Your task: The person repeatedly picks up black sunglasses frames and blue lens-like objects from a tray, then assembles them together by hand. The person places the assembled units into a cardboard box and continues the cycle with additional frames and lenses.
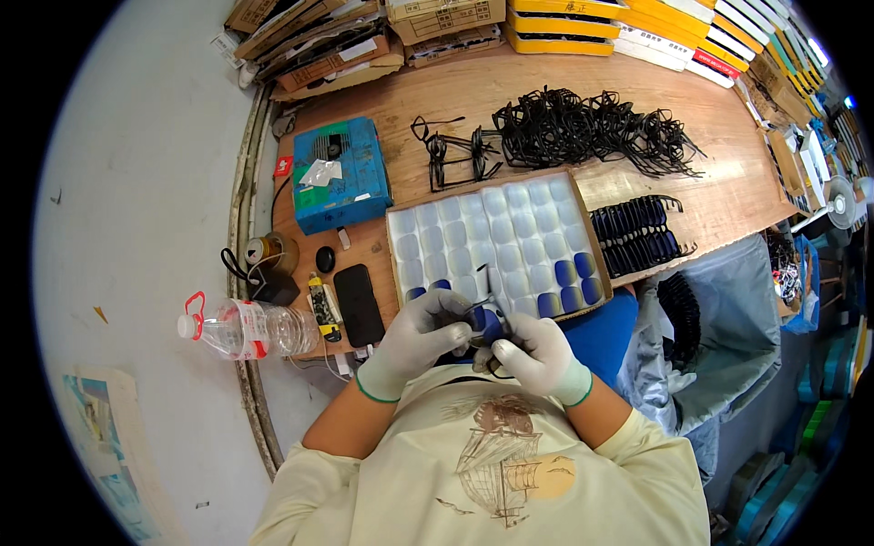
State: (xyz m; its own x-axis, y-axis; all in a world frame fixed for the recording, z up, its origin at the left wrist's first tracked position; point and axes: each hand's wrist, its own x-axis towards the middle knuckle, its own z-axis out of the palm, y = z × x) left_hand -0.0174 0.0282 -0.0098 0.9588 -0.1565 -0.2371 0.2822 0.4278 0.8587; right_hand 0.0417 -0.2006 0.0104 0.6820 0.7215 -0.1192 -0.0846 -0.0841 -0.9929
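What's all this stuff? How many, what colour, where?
Table: one, brown, middle
Held glasses: one, dark, front
Tray: one, brown, on table
Lenses: many, pale or blue, in tray
Piled glasses: many, black, table back
Lined-up glasses: many, dark, right of tray
Phone: one, black, left of tray
Box: one, blue, back left
Bottle: one, clear, far left
Cartons: several, brown, back
Stacked trays: many, yellow or white, back
Bag: one, grey, right
Hands: two, white gloves, front
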